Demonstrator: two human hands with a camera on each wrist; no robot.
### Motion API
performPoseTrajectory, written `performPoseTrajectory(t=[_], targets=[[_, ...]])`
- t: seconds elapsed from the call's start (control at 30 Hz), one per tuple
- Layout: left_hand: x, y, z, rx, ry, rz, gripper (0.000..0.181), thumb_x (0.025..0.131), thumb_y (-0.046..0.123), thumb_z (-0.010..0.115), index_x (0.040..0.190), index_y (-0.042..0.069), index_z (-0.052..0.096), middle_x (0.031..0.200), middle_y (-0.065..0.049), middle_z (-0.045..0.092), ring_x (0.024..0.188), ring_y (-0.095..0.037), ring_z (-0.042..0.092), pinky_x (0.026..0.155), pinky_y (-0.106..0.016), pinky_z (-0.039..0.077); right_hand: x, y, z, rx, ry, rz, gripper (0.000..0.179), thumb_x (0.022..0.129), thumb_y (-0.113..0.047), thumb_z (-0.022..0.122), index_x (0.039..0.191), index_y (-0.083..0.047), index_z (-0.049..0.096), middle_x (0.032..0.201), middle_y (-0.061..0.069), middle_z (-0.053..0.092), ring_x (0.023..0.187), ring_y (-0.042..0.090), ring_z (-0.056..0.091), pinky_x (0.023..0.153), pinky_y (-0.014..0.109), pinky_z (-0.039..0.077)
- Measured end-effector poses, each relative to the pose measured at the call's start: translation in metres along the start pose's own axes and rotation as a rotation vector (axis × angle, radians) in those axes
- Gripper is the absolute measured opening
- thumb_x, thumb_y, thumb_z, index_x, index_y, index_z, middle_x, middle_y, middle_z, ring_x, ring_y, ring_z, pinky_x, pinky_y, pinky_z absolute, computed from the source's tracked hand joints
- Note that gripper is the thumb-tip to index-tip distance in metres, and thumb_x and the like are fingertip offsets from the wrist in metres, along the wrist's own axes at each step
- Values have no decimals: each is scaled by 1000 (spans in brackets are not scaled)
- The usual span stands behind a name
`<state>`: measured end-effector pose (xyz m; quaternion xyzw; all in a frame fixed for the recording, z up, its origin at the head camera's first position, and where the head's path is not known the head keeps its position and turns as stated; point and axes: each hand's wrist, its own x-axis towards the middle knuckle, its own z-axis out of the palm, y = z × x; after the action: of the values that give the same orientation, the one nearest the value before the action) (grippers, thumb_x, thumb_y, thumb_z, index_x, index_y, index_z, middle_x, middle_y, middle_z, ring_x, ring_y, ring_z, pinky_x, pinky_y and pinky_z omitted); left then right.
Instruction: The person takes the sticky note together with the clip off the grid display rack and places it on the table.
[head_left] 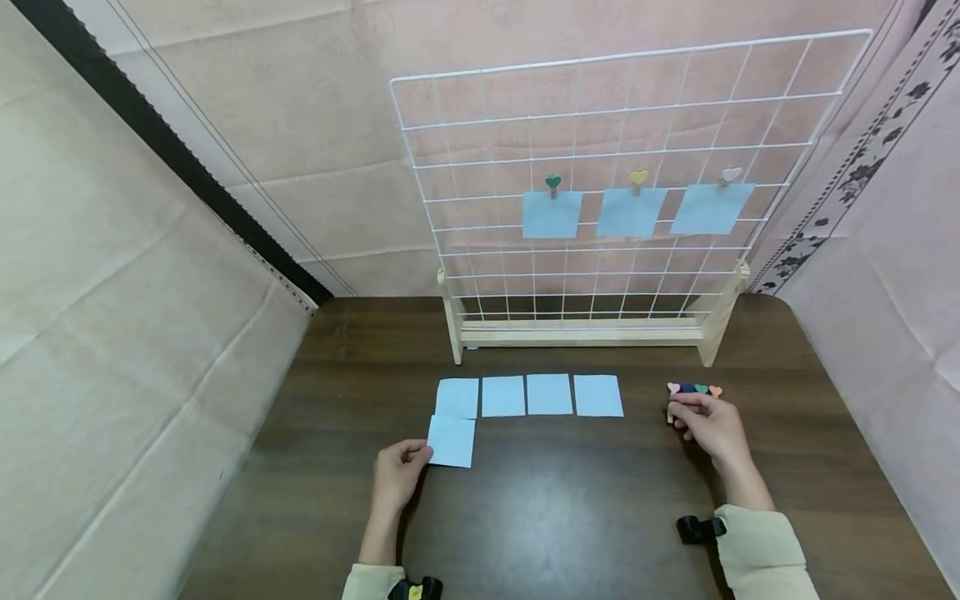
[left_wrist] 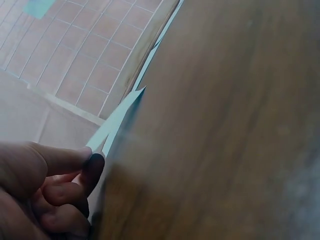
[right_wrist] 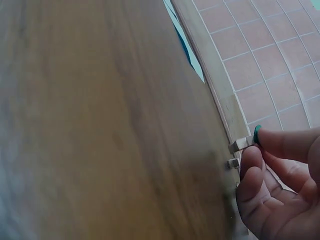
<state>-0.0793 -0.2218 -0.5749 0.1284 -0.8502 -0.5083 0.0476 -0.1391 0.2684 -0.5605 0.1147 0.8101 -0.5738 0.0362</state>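
My left hand (head_left: pixel 399 475) pinches the left edge of a light blue paper square (head_left: pixel 452 441) between thumb and fingers. In the left wrist view the paper (left_wrist: pixel 117 120) tilts up from the table toward the fingertips. Just behind it lies a row of matching blue squares (head_left: pixel 503 396). Over on the right, my right hand (head_left: pixel 708 425) is at a small row of wooden heart clips (head_left: pixel 687 388). In the right wrist view its thumb and finger pinch a clip with a green heart (right_wrist: pixel 256 134), and other clips (right_wrist: pixel 233 163) stand close below it.
A white wire grid (head_left: pixel 480 200) stands in a pale wooden base (head_left: pixel 581 336) at the back of the brown table (head_left: pixel 525 517). On it hang blue squares (head_left: pixel 552 215), held by green, yellow and white heart clips (head_left: pixel 639 178). Pale cloth (head_left: pixel 135 317) surrounds the table.
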Motion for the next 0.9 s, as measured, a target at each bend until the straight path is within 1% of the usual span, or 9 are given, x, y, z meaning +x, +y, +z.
performPoseTrajectory(t=[0.17, 0.3, 0.53, 0.73, 0.9], targets=[[-2, 1, 0, 26, 4, -8, 14, 95, 9, 77, 104, -1, 81, 92, -9, 76, 82, -17, 64, 71, -31, 53, 1, 2, 1, 17, -1, -18, 39, 103, -10, 69, 130, 17, 62, 81, 1, 72, 67, 8, 66, 59, 27, 57], [-3, 1, 1, 48, 9, -11, 14, 95, 9, 77, 104, -1, 81, 91, -8, 76, 82, -17, 65, 72, -33, 53, 0, 3, 3, 18, -8, -5, 40, 103, -10, 69, 132, 17, 61, 82, 1, 72, 67, 8, 66, 58, 27, 57], [-4, 2, 3, 115, 17, -5, 16, 96, 12, 75, 105, 0, 81, 88, -5, 74, 80, -18, 62, 72, -35, 51, 0, 2, 2, 20, -4, -5, 40, 103, -8, 69, 131, 18, 61, 81, 0, 72, 65, 8, 65, 57, 27, 56], [-5, 5, 5, 153, 33, 15, 18, 95, 11, 75, 109, 0, 79, 81, -1, 69, 75, -17, 59, 71, -36, 49, 0, 6, 3, 20, -2, 2, 40, 103, -8, 69, 131, 18, 61, 80, -2, 70, 65, 7, 64, 56, 27, 56], [-5, 7, 5, 155, 30, 19, 18, 95, 9, 74, 110, 0, 78, 78, 0, 63, 72, -17, 55, 70, -36, 46, -1, 6, 3, 17, 0, -2, 39, 103, -9, 69, 131, 17, 61, 82, -3, 71, 66, 7, 64, 56, 27, 55]])
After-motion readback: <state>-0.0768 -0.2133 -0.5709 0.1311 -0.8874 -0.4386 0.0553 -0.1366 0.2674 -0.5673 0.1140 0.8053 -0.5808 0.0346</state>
